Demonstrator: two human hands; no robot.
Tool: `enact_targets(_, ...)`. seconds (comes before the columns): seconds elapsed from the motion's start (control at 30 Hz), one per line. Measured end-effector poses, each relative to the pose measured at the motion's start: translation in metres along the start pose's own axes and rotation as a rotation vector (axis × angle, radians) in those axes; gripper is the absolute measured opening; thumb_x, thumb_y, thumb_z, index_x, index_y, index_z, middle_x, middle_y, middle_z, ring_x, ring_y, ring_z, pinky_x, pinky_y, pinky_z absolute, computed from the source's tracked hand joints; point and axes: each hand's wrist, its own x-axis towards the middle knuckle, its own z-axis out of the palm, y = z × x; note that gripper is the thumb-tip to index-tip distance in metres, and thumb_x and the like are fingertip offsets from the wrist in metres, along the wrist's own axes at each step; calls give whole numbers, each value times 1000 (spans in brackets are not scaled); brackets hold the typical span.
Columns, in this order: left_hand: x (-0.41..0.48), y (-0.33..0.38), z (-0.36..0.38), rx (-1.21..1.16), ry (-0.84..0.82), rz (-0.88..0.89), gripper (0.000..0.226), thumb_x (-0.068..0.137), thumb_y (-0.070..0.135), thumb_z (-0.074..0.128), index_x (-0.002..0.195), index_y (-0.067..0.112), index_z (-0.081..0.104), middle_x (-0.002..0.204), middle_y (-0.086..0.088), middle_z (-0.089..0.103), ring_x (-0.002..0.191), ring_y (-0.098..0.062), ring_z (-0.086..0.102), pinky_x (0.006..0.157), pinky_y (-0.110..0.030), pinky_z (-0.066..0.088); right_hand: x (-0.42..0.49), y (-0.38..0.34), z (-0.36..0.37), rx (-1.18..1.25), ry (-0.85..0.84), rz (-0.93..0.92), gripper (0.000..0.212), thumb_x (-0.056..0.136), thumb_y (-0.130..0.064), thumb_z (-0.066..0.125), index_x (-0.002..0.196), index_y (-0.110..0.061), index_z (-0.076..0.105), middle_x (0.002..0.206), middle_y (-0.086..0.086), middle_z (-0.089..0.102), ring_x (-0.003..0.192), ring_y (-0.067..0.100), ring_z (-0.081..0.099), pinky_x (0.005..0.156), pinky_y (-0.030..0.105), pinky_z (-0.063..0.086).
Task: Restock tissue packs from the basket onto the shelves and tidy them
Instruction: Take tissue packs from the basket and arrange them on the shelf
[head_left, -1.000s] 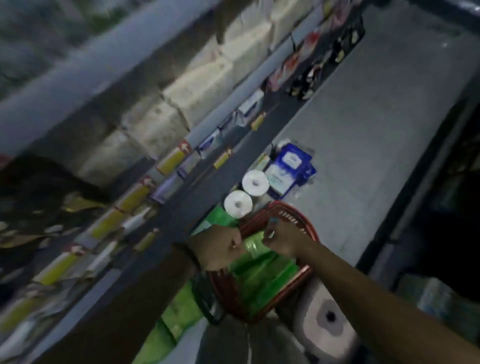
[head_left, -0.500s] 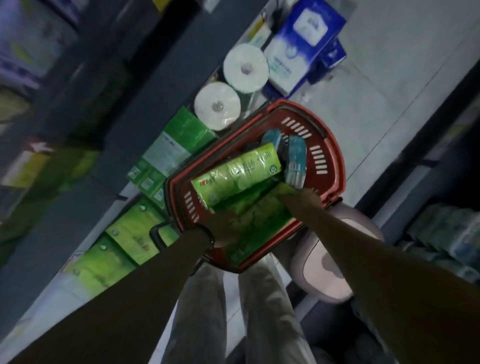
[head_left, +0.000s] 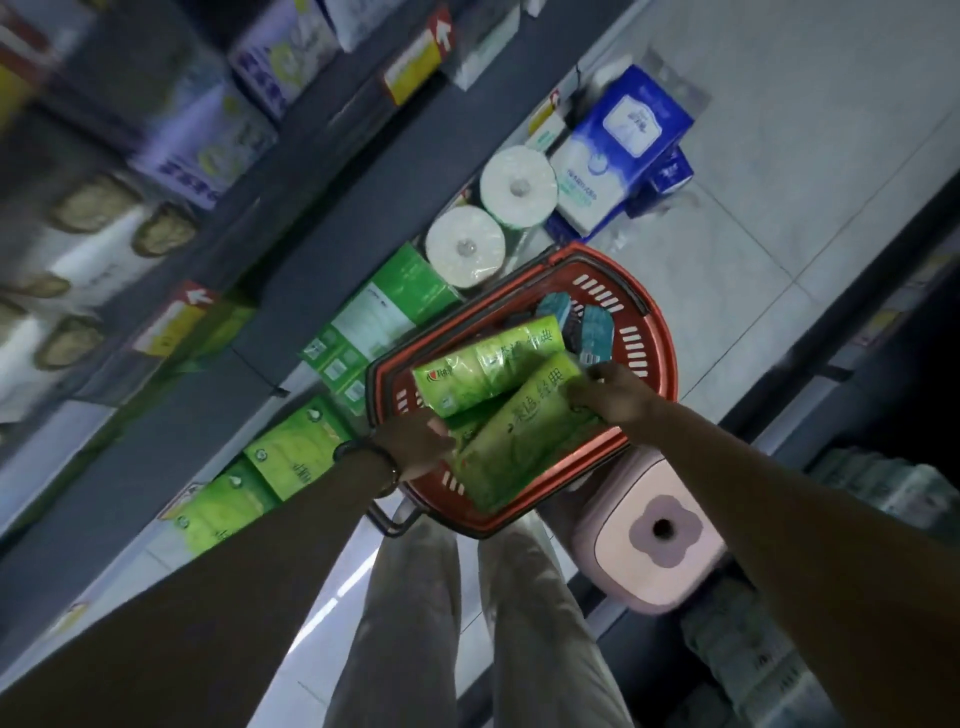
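Centre of frame: long green tissue pack (head_left: 524, 441), lying slantwise in the red basket (head_left: 660, 358). Gripped at its upper right end by the right hand (head_left: 615, 395), fingers curled over the wrapper. Held at its lower left end by the left hand (head_left: 415, 441), thumb on top. Touching it on the upper left, a second green pack (head_left: 488, 366), also in the basket. Past both, toward the basket's upper end, small teal packs (head_left: 592, 327). Just above the basket, two white paper rolls (head_left: 465, 249) and a blue pack (head_left: 618, 150). To the left, more boxed green packs (head_left: 296, 457) below a dark shelf edge (head_left: 322, 208). Lower right, a pink stool (head_left: 660, 535).
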Motion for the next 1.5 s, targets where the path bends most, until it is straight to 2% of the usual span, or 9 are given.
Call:
enact_targets(0.13,-62,19,-53,-22,54,84,72,89,57,72,144,17,52,142,-5,57,125,-27,59,101,-36,50,-80,-39,-30,35,-51,-211,48,88,-30,85,118,3,66,101,18,73,85,26,71,77,40,60)
enact_targets(0.23,-129,37,-103,-16,25,154,84,87,60,73,155,23,41,152,2,48,137,-23,51,107,-31,43,-137,-81,-48,78,-171,-354,41,96,-19,78,128,4,66,119,30,72,100,31,73,92,50,62)
enact_targets(0.37,-227,62,-177,-44,1,204,59,95,42,71,143,11,55,111,17,71,112,-5,67,87,-16,48,-222,-152,-64,87,-252,-521,33,103,-11,64,135,-3,60,129,18,73,119,34,70,103,46,58)
enact_targets(0.5,-342,81,-235,153,158,316,65,97,46,67,151,14,49,152,-3,50,142,-22,47,109,-26,34,-313,-226,-80,-51,-239,-630,67,88,-43,84,138,-9,56,132,9,73,123,32,70,108,54,54)
enact_targets(0.63,-452,83,-275,110,376,385,43,88,52,77,120,58,50,136,33,42,131,0,44,103,-24,41,-412,-296,-100,-349,-156,-822,78,83,-53,81,145,-16,51,142,-1,65,131,23,63,108,54,52)
enact_targets(0.77,-567,112,-299,353,720,475,51,89,70,63,133,48,50,139,24,54,126,-9,56,102,-37,49,-521,-353,-111,-554,27,-1077,87,71,-80,79,145,-48,47,141,-18,57,130,8,59,107,45,52)
enact_targets(0.9,-685,143,-318,690,1038,453,52,91,71,53,136,45,46,136,18,61,121,-14,61,94,-38,52,-640,-409,-111,-804,168,-1342,65,76,-64,83,135,-49,59,121,-25,66,108,-7,64,93,27,54)
enact_targets(1.33,-893,98,-402,498,1393,260,39,98,55,60,133,41,51,107,12,60,93,-13,56,87,-36,50,-850,-584,-8,-1378,434,-1653,76,86,-60,79,152,-33,53,145,-8,61,117,9,58,100,30,48)
enact_targets(1.5,-903,60,-455,396,1321,-26,50,105,36,54,152,30,38,145,-4,56,116,-23,58,96,-34,48,-869,-657,70,-1572,463,-1627,69,93,-53,76,153,-27,53,125,-7,62,107,15,57,93,33,46)
